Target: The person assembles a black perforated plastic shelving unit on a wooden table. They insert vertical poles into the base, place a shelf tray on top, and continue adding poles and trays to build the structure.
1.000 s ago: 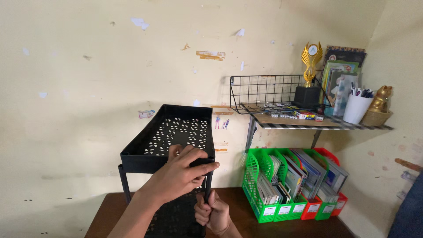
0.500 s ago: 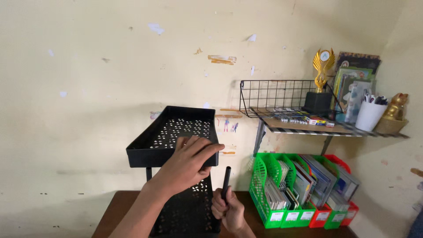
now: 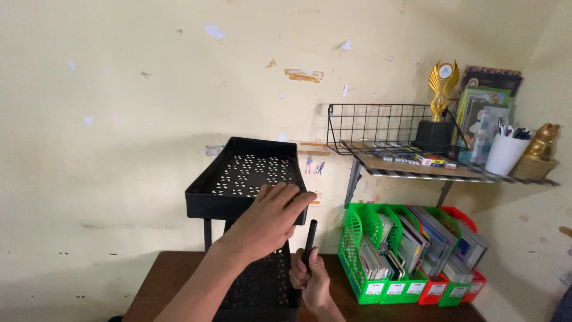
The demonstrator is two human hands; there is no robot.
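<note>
Head view: left hand (image 3: 266, 220) lies palm down on the front right corner of the top tray (image 3: 245, 177) of a black perforated rack, fingers spread a little and curled over the front rim, gripping it. The tray is tilted, its front right corner lifted clear of the post. Right hand (image 3: 311, 280) is low, just right of the rack, fist closed round a black post (image 3: 309, 237) held upright, its top end free and just under the tray's front right corner, not touching it as far as I can tell. A lower perforated tray (image 3: 256, 286) sits under the left forearm, resting on a dark brown wooden table (image 3: 155, 280). One rack leg (image 3: 207, 234) shows at the left front, upright between the two trays. Behind is a pale yellow wall (image 3: 131, 107) with chipped paint, tape scraps and small stickers. At right, a wall shelf (image 3: 411, 170) on brackets carries a black wire basket (image 3: 375, 128), a gold winged trophy (image 3: 442, 89) on a black base, upright books (image 3: 485, 113), a white cup of pens (image 3: 503, 152) and a gold figurine (image 3: 539, 146). On the table under the shelf, near the right hand, stand green file holders (image 3: 363, 256) packed with booklets, with a red file holder (image 3: 471, 280) at the far end.
</note>
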